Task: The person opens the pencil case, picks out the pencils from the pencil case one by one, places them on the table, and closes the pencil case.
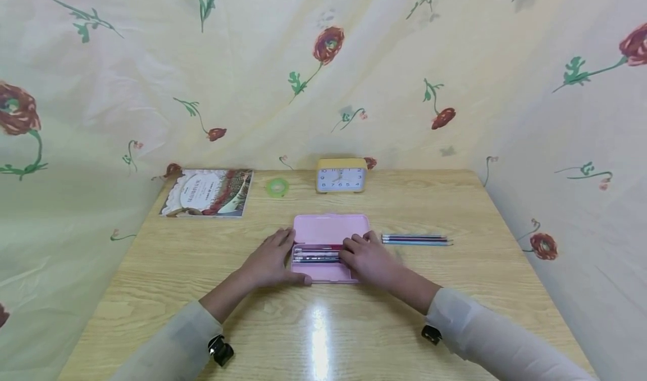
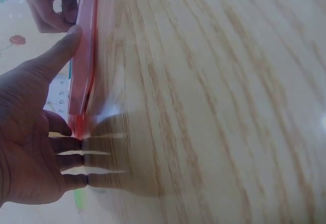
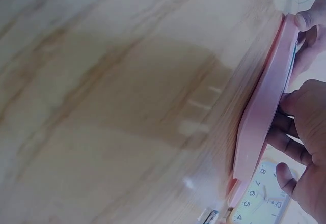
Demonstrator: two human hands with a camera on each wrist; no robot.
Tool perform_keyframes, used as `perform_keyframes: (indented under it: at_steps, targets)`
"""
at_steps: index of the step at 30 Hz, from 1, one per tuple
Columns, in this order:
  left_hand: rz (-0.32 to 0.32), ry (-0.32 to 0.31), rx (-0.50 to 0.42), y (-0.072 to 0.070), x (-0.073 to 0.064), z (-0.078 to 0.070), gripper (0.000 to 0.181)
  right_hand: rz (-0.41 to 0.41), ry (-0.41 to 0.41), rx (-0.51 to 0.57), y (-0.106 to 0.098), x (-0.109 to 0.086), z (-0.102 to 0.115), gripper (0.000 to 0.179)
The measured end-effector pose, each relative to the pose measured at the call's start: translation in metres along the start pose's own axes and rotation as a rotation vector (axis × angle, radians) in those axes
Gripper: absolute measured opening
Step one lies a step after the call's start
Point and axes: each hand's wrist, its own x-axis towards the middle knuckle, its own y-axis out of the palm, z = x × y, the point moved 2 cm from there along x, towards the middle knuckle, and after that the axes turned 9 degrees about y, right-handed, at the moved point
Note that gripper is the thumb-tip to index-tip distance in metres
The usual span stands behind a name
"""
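Observation:
A pink pencil case lies with its lid folded back on the wooden table. Several pencils lie lengthwise in its tray. My left hand spreads around the case's left end, thumb on the front rim and the other fingers along the side; in the left wrist view their tips come down by the table. My right hand reaches into the right end with curled fingers over the pencils' right ends, its fingertips hidden by the case wall in the right wrist view.
Three pencils lie side by side right of the case. Behind stand a yellow alarm clock and a roll of green tape. A booklet lies at the back left. Flowered cloth hangs around the table.

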Motion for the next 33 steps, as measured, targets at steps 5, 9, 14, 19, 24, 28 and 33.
perform_keyframes:
  at_steps: [5, 9, 14, 19, 24, 28, 33]
  targets:
    - [0.007, -0.002, -0.001, 0.001, -0.003, 0.0, 0.137, -0.019, -0.038, -0.044, -0.001, 0.001, 0.006, 0.021]
    - [-0.002, 0.0, 0.002, 0.001, -0.004, 0.0, 0.136, -0.011, -0.028, -0.05, 0.0, 0.002, 0.008, 0.02]
    - [-0.001, -0.002, 0.006, 0.0, -0.003, -0.001, 0.137, -0.005, -0.016, -0.04, 0.0, 0.005, 0.008, 0.02]
    - [-0.008, 0.001, 0.005, 0.0, -0.001, 0.0, 0.136, -0.004, -0.027, -0.04, -0.002, 0.015, 0.014, 0.015]
    - [-0.002, -0.005, 0.006, 0.0, 0.0, 0.0, 0.136, 0.025, -0.028, -0.047, -0.004, 0.027, 0.021, 0.013]
    - [-0.002, -0.013, -0.001, 0.0, 0.001, 0.0, 0.136, 0.045, -0.029, -0.035, -0.003, 0.034, 0.026, 0.013]
    - [-0.001, -0.015, 0.006, 0.001, 0.001, 0.001, 0.136, 0.059, -0.032, -0.049, -0.001, 0.039, 0.029, 0.014]
